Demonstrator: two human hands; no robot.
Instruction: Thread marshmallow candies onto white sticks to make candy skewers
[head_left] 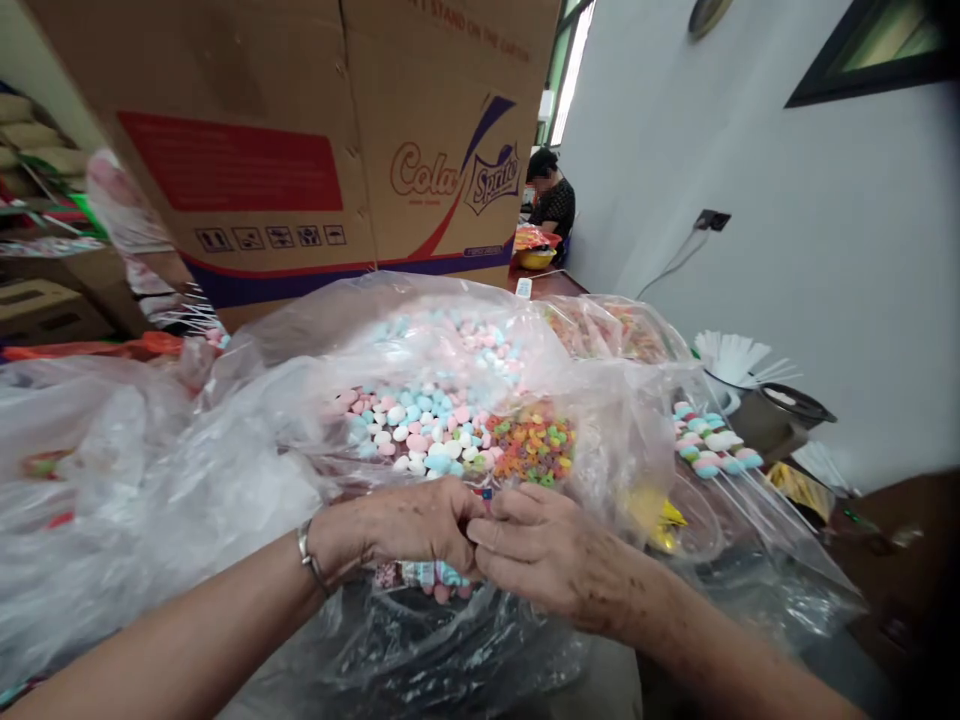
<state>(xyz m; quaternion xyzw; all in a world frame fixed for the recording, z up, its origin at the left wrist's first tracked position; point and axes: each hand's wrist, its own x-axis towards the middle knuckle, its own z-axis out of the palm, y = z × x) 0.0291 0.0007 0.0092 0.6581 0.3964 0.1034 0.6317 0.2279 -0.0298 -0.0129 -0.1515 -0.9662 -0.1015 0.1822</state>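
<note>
My left hand point(412, 522), with a metal bracelet at its wrist, and my right hand point(544, 550) meet fingertip to fingertip in front of the candy. Both are closed, the fingers pinched together. A tiny bit of blue and red shows between them, but what they grip is hidden. Just beyond lie loose pink, white and blue marshmallows point(409, 425) and, to their right, colourful ring-shaped gummies point(534, 442). Below my hands, a small wrapped pack of pink and blue sweets point(439, 578) is partly covered by the left hand.
Clear plastic bags point(247, 450) spread over the table. A large cardboard carton point(262, 130) stands behind. Marshmallow skewers point(712, 440) lie at right, near a dark pot point(772, 420) and white sticks point(731, 355). One person point(553, 200) sits at the back; another stands at left.
</note>
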